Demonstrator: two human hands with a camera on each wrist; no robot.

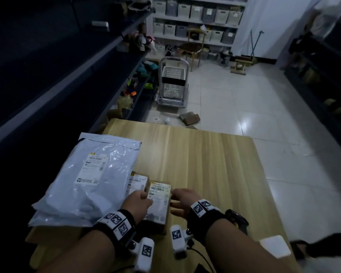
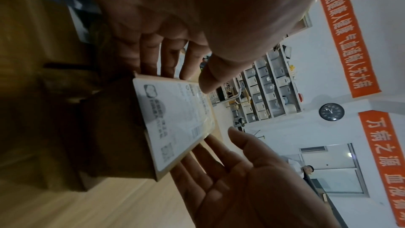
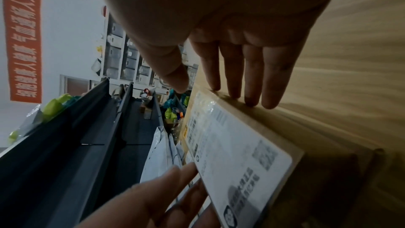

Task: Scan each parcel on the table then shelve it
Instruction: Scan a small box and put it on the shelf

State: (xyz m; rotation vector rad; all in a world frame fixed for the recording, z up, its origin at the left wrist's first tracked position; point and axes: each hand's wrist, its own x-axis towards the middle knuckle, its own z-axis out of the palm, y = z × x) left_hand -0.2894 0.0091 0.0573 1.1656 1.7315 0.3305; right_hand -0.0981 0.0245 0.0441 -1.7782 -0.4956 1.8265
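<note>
A small cardboard box with a white shipping label lies near the front of the wooden table. My left hand is at its left side; in the left wrist view its fingers run straight down that side of the box and the thumb hovers over the label's edge. My right hand is at the right side, its straight fingertips touching the box. A second labelled box sits just behind, beside a grey poly mailer.
Dark shelving runs along the left, its lower levels holding assorted goods. On the tiled floor beyond the table stand a trolley with a white basket and loose cardboard pieces. White shelves of bins line the back wall.
</note>
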